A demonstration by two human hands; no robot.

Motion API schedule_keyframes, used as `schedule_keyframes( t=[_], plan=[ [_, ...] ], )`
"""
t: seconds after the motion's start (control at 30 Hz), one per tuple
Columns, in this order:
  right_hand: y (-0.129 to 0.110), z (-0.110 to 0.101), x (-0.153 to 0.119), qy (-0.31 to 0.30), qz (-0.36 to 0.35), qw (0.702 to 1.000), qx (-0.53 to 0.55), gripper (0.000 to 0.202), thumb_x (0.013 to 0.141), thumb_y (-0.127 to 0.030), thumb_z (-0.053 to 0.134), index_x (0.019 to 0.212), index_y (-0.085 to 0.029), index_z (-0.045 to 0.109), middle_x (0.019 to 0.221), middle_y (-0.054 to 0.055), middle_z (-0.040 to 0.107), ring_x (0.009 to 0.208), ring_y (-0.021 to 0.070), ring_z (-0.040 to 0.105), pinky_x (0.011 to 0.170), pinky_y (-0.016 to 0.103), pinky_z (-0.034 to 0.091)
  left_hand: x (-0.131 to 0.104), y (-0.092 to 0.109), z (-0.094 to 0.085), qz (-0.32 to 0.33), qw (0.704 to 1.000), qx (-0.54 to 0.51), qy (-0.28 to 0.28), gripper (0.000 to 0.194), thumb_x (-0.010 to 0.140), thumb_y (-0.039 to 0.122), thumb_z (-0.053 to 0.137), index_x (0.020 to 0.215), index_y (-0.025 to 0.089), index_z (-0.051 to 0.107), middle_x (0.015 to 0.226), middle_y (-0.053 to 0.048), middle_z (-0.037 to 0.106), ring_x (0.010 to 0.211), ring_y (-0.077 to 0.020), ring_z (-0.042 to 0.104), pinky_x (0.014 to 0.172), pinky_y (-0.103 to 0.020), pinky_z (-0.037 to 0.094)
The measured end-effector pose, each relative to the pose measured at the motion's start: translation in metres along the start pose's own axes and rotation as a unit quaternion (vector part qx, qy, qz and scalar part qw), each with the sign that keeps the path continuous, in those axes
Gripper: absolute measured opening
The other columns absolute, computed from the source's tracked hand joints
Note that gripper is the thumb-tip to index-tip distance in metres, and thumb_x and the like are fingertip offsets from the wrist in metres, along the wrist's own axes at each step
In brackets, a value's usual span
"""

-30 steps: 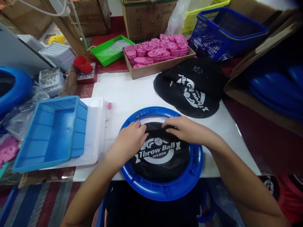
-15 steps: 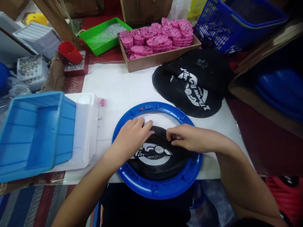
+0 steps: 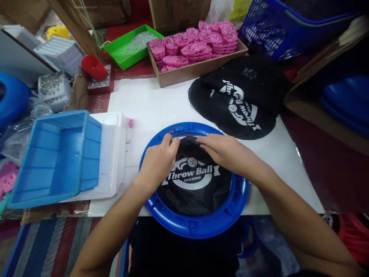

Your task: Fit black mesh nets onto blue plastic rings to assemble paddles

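Your left hand pinches the black mesh at the blue ring's far edge; your right hand presses the mesh flat, fingers loosely extended.

1. Ring was bright blue plastic.
2. Mesh disc inside the ring was black, printed in white with a ball emblem and "Throw Ball".
3. Pile of mesh discs showed the same black mesh with a white print.
4. Counter was covered in plain white.
5. Bin was light blue; foam tray under it was white.
6. Moulded pieces were pink, stacked in a brown box.
7. Shallow tray was green, holding silvery bits.
8. Cup was red.
9. Basket was dark blue lattice.
10. Striped cloth at lower left ran blue, red and grey.
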State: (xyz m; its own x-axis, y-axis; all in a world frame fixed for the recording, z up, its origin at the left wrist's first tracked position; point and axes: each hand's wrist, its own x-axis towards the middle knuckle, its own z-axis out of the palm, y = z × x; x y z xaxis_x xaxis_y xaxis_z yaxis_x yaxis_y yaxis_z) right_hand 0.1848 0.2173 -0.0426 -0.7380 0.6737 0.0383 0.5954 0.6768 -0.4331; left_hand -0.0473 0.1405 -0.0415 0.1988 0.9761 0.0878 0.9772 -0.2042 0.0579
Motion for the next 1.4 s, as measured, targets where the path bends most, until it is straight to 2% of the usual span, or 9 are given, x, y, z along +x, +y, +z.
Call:
schedule_keyframes(
  t=[0.2,0.27,0.47,0.67,0.87,0.97,1.1,1.27,1.4],
  plan=[
    [-0.008,0.010,-0.001,-0.006,-0.002,0.998,-0.056,0.031,0.105,-0.012,0.049,0.126,-0.021,0.071,0.112,0.010,0.073,0.089,0.0222,0.070,0.070,0.031,0.048,-0.004,-0.001,-0.011,0.164,0.982,-0.081,-0.044,0.017,0.106,0.030,0.063,0.113,0.016,0.069,0.126,-0.012,0.066,0.102,-0.0260,0.069,0.080,-0.038,0.057],
    [-0.008,0.013,-0.001,0.005,-0.021,0.997,-0.073,0.034,0.106,-0.009,0.048,0.130,-0.020,0.069,0.113,0.010,0.073,0.090,0.0218,0.070,0.068,0.030,0.047,-0.006,-0.001,-0.013,0.201,0.970,-0.105,-0.089,0.036,0.099,0.040,0.075,0.125,0.017,0.067,0.131,-0.013,0.064,0.112,-0.0295,0.066,0.092,-0.044,0.058],
    [-0.014,0.006,-0.006,0.037,-0.095,0.984,-0.146,0.035,0.107,-0.008,0.049,0.138,-0.015,0.065,0.122,0.013,0.074,0.101,0.0248,0.069,0.063,0.031,0.046,-0.009,-0.001,-0.012,0.148,0.976,-0.084,-0.135,0.073,0.091,0.053,0.083,0.151,0.021,0.058,0.138,-0.016,0.058,0.122,-0.0352,0.062,0.095,-0.049,0.060],
    [-0.016,-0.006,-0.011,0.018,-0.026,0.981,-0.191,0.037,0.102,-0.005,0.051,0.135,-0.015,0.066,0.115,0.012,0.074,0.087,0.0245,0.069,0.054,0.034,0.036,-0.008,0.003,-0.011,0.154,0.980,-0.055,-0.111,0.073,0.094,0.061,0.076,0.151,0.019,0.060,0.141,-0.018,0.059,0.121,-0.0350,0.064,0.092,-0.045,0.060],
    [-0.023,0.014,-0.006,0.025,0.008,0.978,-0.208,0.032,0.102,-0.004,0.046,0.123,-0.012,0.069,0.103,0.013,0.073,0.082,0.0244,0.067,0.051,0.035,0.032,-0.002,0.010,-0.002,0.119,0.990,-0.023,-0.070,0.027,0.112,0.029,0.050,0.121,0.018,0.073,0.109,-0.010,0.071,0.085,-0.0220,0.070,0.055,-0.030,0.042],
    [-0.025,0.024,-0.005,0.041,0.024,0.977,-0.208,0.031,0.102,-0.004,0.045,0.118,-0.013,0.070,0.105,0.014,0.072,0.086,0.0257,0.068,0.052,0.035,0.032,0.002,0.008,0.006,0.062,0.997,-0.025,-0.044,0.025,0.109,0.015,0.047,0.114,0.017,0.072,0.100,-0.010,0.073,0.075,-0.0194,0.069,0.051,-0.030,0.033],
    [-0.022,0.026,-0.003,0.029,0.043,0.982,-0.184,0.028,0.103,-0.006,0.044,0.112,-0.013,0.070,0.105,0.013,0.069,0.079,0.0232,0.064,0.052,0.036,0.027,0.007,0.005,0.010,-0.003,0.999,-0.021,-0.045,0.030,0.110,0.019,0.044,0.124,0.015,0.070,0.109,-0.013,0.073,0.063,-0.0173,0.065,0.050,-0.032,0.032],
    [-0.024,0.024,0.001,0.008,0.060,0.984,-0.169,0.024,0.104,-0.008,0.045,0.098,-0.016,0.067,0.098,0.010,0.064,0.070,0.0186,0.056,0.052,0.035,0.020,0.008,0.008,0.006,-0.004,0.998,-0.022,-0.057,0.028,0.109,0.018,0.043,0.113,0.013,0.071,0.116,-0.015,0.070,0.069,-0.0183,0.068,0.051,-0.032,0.032],
    [-0.022,0.023,0.002,0.056,0.023,0.987,-0.149,0.024,0.104,-0.008,0.046,0.098,-0.017,0.067,0.109,0.014,0.067,0.091,0.0255,0.059,0.056,0.033,0.032,0.007,0.006,0.003,0.020,0.999,-0.039,-0.029,0.021,0.105,0.010,0.047,0.109,0.014,0.067,0.123,-0.014,0.070,0.081,-0.0199,0.071,0.052,-0.032,0.032]
  ],
)
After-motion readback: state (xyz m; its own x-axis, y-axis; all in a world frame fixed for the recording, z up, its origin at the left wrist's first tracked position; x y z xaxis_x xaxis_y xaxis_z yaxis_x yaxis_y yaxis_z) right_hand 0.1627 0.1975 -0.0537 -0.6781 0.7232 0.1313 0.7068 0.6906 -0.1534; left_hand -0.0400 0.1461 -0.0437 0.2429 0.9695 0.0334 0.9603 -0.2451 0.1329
